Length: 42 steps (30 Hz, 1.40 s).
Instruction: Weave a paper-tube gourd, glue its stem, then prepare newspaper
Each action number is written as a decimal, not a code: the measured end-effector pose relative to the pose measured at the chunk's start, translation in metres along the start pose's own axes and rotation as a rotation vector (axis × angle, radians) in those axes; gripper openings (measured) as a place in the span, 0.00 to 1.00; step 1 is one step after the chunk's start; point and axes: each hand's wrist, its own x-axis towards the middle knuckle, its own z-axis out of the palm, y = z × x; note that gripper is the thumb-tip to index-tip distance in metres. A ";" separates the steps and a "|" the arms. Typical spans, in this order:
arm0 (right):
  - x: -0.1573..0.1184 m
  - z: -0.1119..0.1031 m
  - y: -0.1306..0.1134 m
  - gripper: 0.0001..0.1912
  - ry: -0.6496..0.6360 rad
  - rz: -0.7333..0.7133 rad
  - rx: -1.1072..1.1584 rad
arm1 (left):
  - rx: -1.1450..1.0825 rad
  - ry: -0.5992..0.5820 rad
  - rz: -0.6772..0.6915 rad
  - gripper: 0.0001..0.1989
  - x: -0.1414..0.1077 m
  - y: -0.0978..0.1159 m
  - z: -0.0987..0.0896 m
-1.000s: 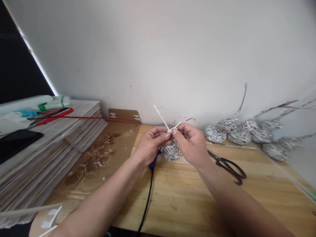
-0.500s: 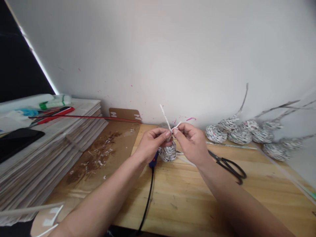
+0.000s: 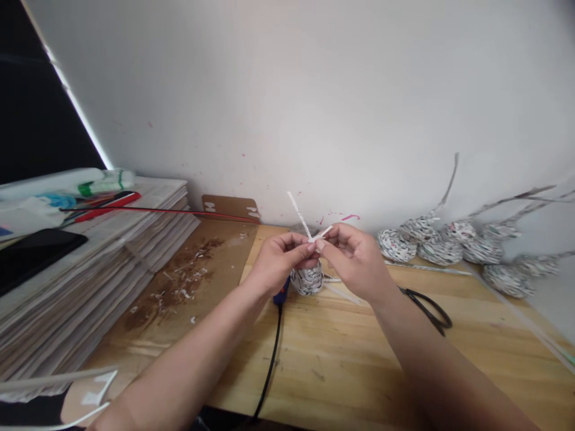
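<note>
Both hands meet over the table, pinching thin white paper strips [image 3: 299, 213] at the top of a small woven paper piece [image 3: 308, 280]. My left hand [image 3: 281, 260] is closed on the strips, with one end sticking up and to the left. My right hand [image 3: 353, 257] pinches a short strip end that points up to the right. Fingers hide the spot where the strips cross. Beside the woven piece lies a blue-handled tool [image 3: 281, 293] with a black cord, partly behind my left hand.
Black scissors [image 3: 429, 308] lie right of my right forearm. Several woven paper pieces [image 3: 440, 248] with long stems stand along the wall at right. At left is a tall newspaper stack [image 3: 148, 239] bearing a phone [image 3: 40, 257]. Paper scraps litter brown cardboard [image 3: 188, 281].
The view has shifted slightly. My right hand has turned a little and its forearm now covers more of the scissors. The upright strip leans slightly further left.
</note>
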 end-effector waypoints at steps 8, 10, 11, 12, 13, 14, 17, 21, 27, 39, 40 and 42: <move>-0.003 0.001 -0.001 0.06 0.070 -0.050 -0.163 | 0.184 -0.016 0.100 0.17 -0.008 -0.007 0.000; -0.002 -0.001 -0.001 0.05 0.032 -0.069 -0.124 | 0.178 -0.053 0.074 0.17 -0.008 -0.006 -0.002; -0.001 -0.003 -0.001 0.05 0.011 -0.079 -0.114 | 0.163 -0.078 0.046 0.16 -0.007 -0.004 -0.003; 0.000 -0.005 -0.002 0.05 -0.009 -0.086 -0.112 | 0.147 -0.103 0.009 0.17 -0.006 -0.003 -0.004; 0.001 -0.007 -0.002 0.06 -0.029 -0.090 -0.121 | 0.129 -0.126 -0.032 0.17 -0.005 -0.001 -0.005; 0.002 -0.009 -0.002 0.06 -0.045 -0.090 -0.135 | 0.111 -0.145 -0.073 0.17 -0.004 0.001 -0.005; 0.004 -0.014 -0.003 0.08 -0.074 -0.084 -0.159 | 0.064 -0.188 -0.171 0.18 -0.002 0.005 -0.007; -0.001 -0.016 -0.008 0.07 -0.087 -0.141 -0.271 | 0.139 -0.231 -0.193 0.17 -0.002 0.007 -0.008; -0.009 -0.013 -0.014 0.09 -0.094 -0.286 -0.543 | 0.276 -0.226 -0.118 0.14 -0.005 0.002 -0.003; 0.001 -0.014 -0.005 0.06 -0.104 -0.050 -0.284 | 0.300 -0.278 -0.145 0.14 -0.007 0.002 -0.002; -0.002 -0.011 -0.008 0.05 -0.103 -0.088 -0.332 | 0.339 -0.289 -0.152 0.12 -0.009 0.003 -0.001; -0.007 -0.006 -0.011 0.06 -0.103 -0.171 -0.427 | 0.410 -0.313 -0.153 0.10 -0.012 0.004 0.003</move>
